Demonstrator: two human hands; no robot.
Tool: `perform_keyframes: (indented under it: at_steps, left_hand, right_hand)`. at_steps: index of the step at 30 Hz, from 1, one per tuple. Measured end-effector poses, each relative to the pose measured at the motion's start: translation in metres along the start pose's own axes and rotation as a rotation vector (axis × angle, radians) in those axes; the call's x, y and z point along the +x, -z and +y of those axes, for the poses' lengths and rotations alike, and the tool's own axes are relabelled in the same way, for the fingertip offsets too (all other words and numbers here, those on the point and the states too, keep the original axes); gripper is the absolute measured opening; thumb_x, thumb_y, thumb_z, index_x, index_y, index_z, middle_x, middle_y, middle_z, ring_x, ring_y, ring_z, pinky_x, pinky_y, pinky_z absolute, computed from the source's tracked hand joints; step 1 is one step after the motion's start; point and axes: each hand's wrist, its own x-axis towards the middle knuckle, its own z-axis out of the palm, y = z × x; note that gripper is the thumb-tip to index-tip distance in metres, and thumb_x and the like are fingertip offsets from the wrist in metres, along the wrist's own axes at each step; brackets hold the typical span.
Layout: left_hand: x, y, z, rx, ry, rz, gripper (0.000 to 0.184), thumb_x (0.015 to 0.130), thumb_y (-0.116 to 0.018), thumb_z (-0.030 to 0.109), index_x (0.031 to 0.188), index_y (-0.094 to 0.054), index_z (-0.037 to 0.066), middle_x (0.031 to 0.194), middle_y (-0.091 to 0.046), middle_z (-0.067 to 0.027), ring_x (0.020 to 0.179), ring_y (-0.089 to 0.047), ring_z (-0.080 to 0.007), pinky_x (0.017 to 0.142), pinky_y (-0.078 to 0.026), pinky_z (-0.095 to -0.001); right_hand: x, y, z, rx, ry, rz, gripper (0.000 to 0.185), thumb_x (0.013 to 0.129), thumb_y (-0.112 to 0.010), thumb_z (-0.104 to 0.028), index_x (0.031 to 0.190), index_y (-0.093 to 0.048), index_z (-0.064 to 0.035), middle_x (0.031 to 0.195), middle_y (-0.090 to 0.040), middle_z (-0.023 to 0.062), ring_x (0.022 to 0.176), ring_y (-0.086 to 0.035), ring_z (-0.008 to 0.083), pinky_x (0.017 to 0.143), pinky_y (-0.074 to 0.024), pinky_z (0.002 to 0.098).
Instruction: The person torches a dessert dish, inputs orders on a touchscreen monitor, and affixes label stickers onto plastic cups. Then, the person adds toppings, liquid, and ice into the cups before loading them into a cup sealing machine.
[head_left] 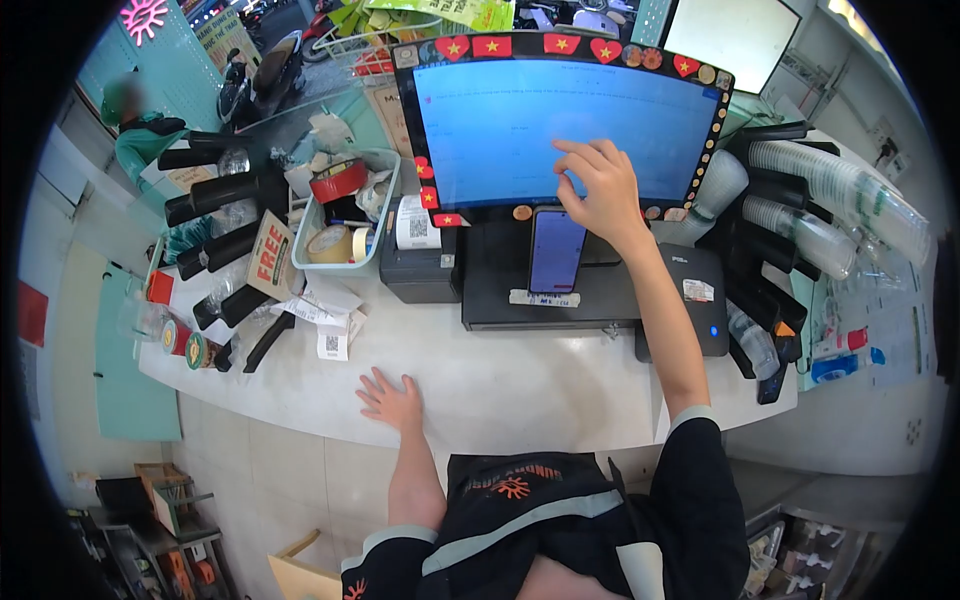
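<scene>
My left hand (392, 402) lies palm down on the white counter (500, 385), its fingers spread and nothing in it. In front of the wide monitor (480, 130) is my right hand (602, 188), holding nothing, fingers apart and the index finger stretched toward the lit screen. Whether the fingertip touches the glass I cannot tell. Stickers with hearts and flags line the monitor's frame. Just below my right hand a phone (556, 250) stands upright, its screen on, on a black box (490, 300) under the monitor.
Left of the monitor are a receipt printer (418, 268), paper slips (333, 343) and a bin (352, 263) of tape rolls. Black cup racks (225, 245) flank both sides, with stacked plastic cups (800, 235) at right. A person in green (148, 140) stands beyond the counter's left side.
</scene>
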Motion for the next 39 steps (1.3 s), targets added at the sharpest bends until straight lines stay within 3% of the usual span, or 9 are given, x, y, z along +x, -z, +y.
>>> perform_keyframes:
  at_steps: [3, 6, 9, 19, 26, 27, 30, 31, 39]
  left_hand:
    - [0.0, -0.003, 0.001, 0.006, 0.002, 0.001, 0.068, 0.075, -0.05, 0.042, 0.134, -0.027, 0.016, 0.142, -0.017, -0.0097, 0.131, -0.009, -0.0333, 0.101, -0.006, -0.0571]
    - [-0.001, -0.001, 0.0, 0.009, 0.001, 0.001, 0.069, 0.075, -0.05, 0.042, 0.134, -0.027, 0.016, 0.142, -0.017, -0.0099, 0.131, -0.009, -0.0333, 0.101, -0.006, -0.0574]
    - [-0.001, -0.001, 0.0, 0.02, 0.001, -0.005, 0.069, 0.075, -0.05, 0.041, 0.135, -0.026, 0.016, 0.142, -0.016, -0.0101, 0.131, -0.009, -0.0335, 0.101, -0.007, -0.0574]
    - [-0.001, 0.003, 0.002, 0.02, 0.012, -0.024, 0.069, 0.076, -0.05, 0.041, 0.135, -0.025, 0.015, 0.142, -0.016, -0.0096, 0.131, -0.008, -0.0337, 0.101, -0.007, -0.0569]
    - [-0.003, 0.005, 0.001, -0.015, -0.003, -0.015, 0.068, 0.076, -0.049, 0.04, 0.135, -0.026, 0.015, 0.142, -0.017, -0.0099, 0.131, -0.009, -0.0342, 0.101, -0.006, -0.0569]
    - [-0.003, 0.005, 0.0, -0.015, -0.011, -0.005, 0.068, 0.076, -0.049, 0.04, 0.135, -0.026, 0.015, 0.142, -0.017, -0.01, 0.131, -0.009, -0.0343, 0.101, -0.006, -0.057]
    - [-0.004, 0.002, -0.002, -0.014, -0.03, 0.015, 0.067, 0.076, -0.049, 0.04, 0.134, -0.027, 0.015, 0.142, -0.018, -0.0103, 0.131, -0.01, -0.0346, 0.1, -0.006, -0.0575]
    - [-0.004, 0.002, -0.002, -0.017, -0.034, 0.019, 0.067, 0.076, -0.049, 0.04, 0.134, -0.027, 0.015, 0.142, -0.018, -0.0104, 0.131, -0.01, -0.0348, 0.1, -0.006, -0.0576]
    - [-0.003, 0.004, 0.0, -0.023, -0.014, 0.001, 0.067, 0.076, -0.05, 0.04, 0.134, -0.027, 0.015, 0.142, -0.017, -0.0101, 0.131, -0.01, -0.0339, 0.1, -0.006, -0.0575]
  right_hand:
    - [0.011, 0.003, 0.0, -0.077, -0.071, 0.166, 0.015, 0.06, -0.058, -0.008, 0.073, -0.054, -0.0113, 0.113, -0.055, 0.0024, 0.083, -0.051, 0.0233, 0.064, -0.0375, 0.0326]
    - [0.022, 0.01, -0.001, -0.166, -0.148, 0.163, 0.017, 0.059, -0.059, -0.007, 0.075, -0.054, -0.0091, 0.116, -0.053, 0.0065, 0.086, -0.05, 0.0238, 0.071, -0.0389, 0.0333]
    - [0.027, 0.01, 0.002, -0.227, -0.228, 0.163, 0.017, 0.059, -0.058, -0.011, 0.074, -0.052, -0.0111, 0.119, -0.051, 0.0064, 0.09, -0.049, 0.0238, 0.068, -0.0365, 0.0349]
    - [0.016, 0.037, 0.056, -0.302, -0.517, 0.507, 0.022, 0.062, -0.058, -0.012, 0.081, -0.049, -0.0064, 0.124, -0.043, 0.0182, 0.094, -0.045, 0.0331, 0.08, -0.0366, 0.0406]
    - [-0.012, 0.062, 0.086, -0.01, -0.546, 0.545, 0.025, 0.063, -0.056, -0.008, 0.085, -0.047, -0.0034, 0.119, -0.047, 0.0177, 0.093, -0.046, 0.0297, 0.081, -0.0376, 0.036]
    - [-0.02, 0.06, 0.091, 0.006, -0.602, 0.532, 0.04, 0.063, -0.056, -0.006, 0.101, -0.044, -0.0019, 0.114, -0.049, 0.0168, 0.095, -0.047, 0.0254, 0.083, -0.0375, 0.0345]
    - [-0.048, 0.055, 0.104, 0.397, -0.701, 0.405, 0.059, 0.063, -0.055, -0.003, 0.118, -0.034, -0.0015, 0.113, -0.048, 0.0166, 0.1, -0.045, 0.0231, 0.086, -0.0367, 0.0343]
    - [-0.056, 0.056, 0.109, 0.593, -0.726, 0.316, 0.074, 0.063, -0.054, -0.001, 0.129, -0.021, -0.0032, 0.118, -0.044, 0.0176, 0.107, -0.043, 0.0227, 0.09, -0.0347, 0.0328]
    - [-0.08, 0.053, 0.104, 0.503, -0.595, 0.186, 0.09, 0.062, -0.057, 0.003, 0.135, -0.005, -0.0063, 0.133, -0.027, 0.0208, 0.119, -0.035, 0.0266, 0.098, -0.0293, 0.0348]
